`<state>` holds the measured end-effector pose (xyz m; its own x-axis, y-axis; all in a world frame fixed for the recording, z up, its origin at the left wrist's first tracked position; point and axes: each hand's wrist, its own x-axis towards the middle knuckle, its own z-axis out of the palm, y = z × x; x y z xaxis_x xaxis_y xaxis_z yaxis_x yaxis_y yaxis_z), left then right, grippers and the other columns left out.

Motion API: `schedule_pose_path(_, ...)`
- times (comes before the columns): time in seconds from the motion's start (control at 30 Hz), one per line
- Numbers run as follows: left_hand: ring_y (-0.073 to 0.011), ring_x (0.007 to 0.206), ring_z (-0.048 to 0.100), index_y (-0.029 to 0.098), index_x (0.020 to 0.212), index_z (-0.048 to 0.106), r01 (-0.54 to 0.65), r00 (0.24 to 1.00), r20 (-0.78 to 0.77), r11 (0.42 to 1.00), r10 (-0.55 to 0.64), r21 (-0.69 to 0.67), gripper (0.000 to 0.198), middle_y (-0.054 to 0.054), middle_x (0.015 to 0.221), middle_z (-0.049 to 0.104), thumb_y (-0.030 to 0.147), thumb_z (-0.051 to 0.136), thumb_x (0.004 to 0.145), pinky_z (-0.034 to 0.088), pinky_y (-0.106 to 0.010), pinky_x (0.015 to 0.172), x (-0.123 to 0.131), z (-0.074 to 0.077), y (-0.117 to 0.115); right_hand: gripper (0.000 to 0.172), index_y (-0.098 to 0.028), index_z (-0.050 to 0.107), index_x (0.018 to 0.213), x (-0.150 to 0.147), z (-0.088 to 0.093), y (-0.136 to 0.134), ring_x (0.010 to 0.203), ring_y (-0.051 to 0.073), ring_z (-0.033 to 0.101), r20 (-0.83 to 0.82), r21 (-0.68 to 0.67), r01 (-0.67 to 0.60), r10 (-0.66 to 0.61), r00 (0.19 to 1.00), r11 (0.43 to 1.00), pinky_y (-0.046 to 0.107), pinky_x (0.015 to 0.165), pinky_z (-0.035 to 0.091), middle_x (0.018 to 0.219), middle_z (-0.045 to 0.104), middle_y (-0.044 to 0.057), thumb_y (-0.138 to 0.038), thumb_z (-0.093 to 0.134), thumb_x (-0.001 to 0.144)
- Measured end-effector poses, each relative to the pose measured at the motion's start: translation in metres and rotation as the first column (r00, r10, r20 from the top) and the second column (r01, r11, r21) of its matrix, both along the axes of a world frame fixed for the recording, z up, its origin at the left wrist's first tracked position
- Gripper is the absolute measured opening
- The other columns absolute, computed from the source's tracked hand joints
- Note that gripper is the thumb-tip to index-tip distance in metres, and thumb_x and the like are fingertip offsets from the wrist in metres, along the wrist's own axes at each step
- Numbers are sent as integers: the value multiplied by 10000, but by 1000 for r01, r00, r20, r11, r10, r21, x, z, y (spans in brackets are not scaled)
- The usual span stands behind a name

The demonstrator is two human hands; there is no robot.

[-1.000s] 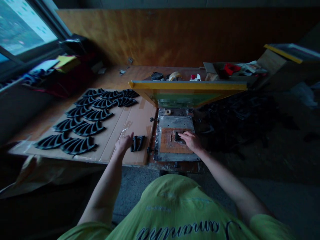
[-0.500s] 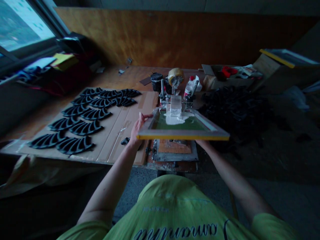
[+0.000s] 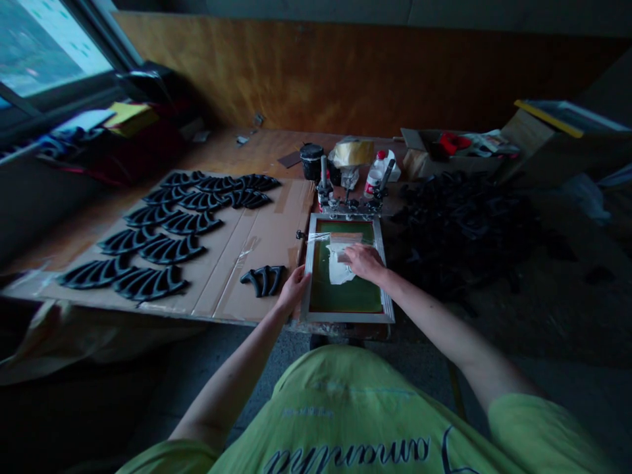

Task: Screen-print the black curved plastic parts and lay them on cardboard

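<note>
A screen printing frame (image 3: 388,289) with a green mesh lies flat on the bench in front of me. White ink (image 3: 340,273) is spread over the middle of the mesh. My right hand (image 3: 364,261) reaches over the frame's right side, closed on a squeegee (image 3: 345,237) that rests in the ink. At the frame's left rail is my left hand (image 3: 295,288), its fingers closed on the edge. A black ribbed piece (image 3: 264,280) lies on the cardboard just left of that hand.
Black fan-shaped pieces (image 3: 170,246) lie in rows on the cardboard sheet (image 3: 222,263) to the left. A dark heap of pieces (image 3: 464,224) is at the right. Behind the frame stand hinge clamps (image 3: 348,205), a black tub (image 3: 311,161), a tape roll (image 3: 353,153) and a red-capped bottle (image 3: 376,172).
The frame has come down from tilted up to flat. My right hand has moved from its front edge onto the squeegee. My left hand has lowered with the frame, uncovering the nearby black piece.
</note>
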<state>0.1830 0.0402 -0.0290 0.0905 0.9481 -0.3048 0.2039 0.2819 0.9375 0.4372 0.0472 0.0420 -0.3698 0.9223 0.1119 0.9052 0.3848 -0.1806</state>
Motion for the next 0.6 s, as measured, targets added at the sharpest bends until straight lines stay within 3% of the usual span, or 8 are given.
schedule_pose_path(0.13, -244, 922, 681, 172, 1199, 662, 17, 1000, -2, 1000, -17, 22, 519, -84, 995, 746, 451, 713, 765, 538, -329, 807, 0, -2, 0, 260, -177, 700, 973, 14, -1, -30, 930, 222, 615, -4, -22, -285, 285, 959, 958, 325, 806, 438, 944, 717, 78, -51, 581, 779)
schedule_pose_path(0.2, -249, 937, 678, 168, 1160, 678, 18, 1000, -12, 999, -17, 33, 482, -86, 997, 747, 445, 708, 768, 536, -333, 818, 0, -1, 0, 208, -192, 708, 922, 19, 7, -32, 894, 212, 620, -19, -63, -349, 348, 937, 935, 313, 785, 434, 902, 717, 60, -81, 618, 771)
schedule_pose_path(0.3, -254, 945, 674, 161, 1103, 696, 11, 1000, -19, 999, -10, 43, 444, -89, 981, 749, 445, 710, 763, 532, -330, 818, 0, 4, 0, 70, -205, 704, 842, 16, 12, -26, 854, 211, 621, -43, -56, -277, 275, 960, 959, 313, 760, 432, 834, 708, 42, -164, 664, 802)
schedule_pose_path(0.4, -254, 927, 675, 156, 1087, 697, 14, 1000, 7, 1000, -14, 25, 465, -89, 953, 750, 469, 721, 744, 532, -322, 794, -1, 9, -1, 144, -175, 710, 921, 8, 2, -32, 908, 225, 624, -47, 55, -172, 174, 984, 984, 327, 771, 438, 919, 722, 77, -117, 602, 845)
schedule_pose_path(0.5, -248, 911, 674, 138, 1084, 692, 32, 999, 26, 999, -32, 3, 513, -93, 952, 747, 511, 716, 732, 529, -312, 772, 0, 12, -3, 202, -159, 708, 1000, 5, -11, -48, 929, 216, 633, -60, 91, -203, 209, 976, 975, 321, 788, 454, 995, 726, 95, -92, 581, 858)
schedule_pose_path(0.6, -237, 905, 669, 121, 1114, 678, 43, 999, 24, 999, -43, -8, 561, -97, 974, 738, 537, 697, 737, 523, -296, 745, 2, 17, -5, 121, -193, 716, 964, 7, -8, -47, 886, 209, 649, -98, 54, -192, 196, 976, 980, 309, 781, 473, 918, 728, 60, -193, 662, 856)
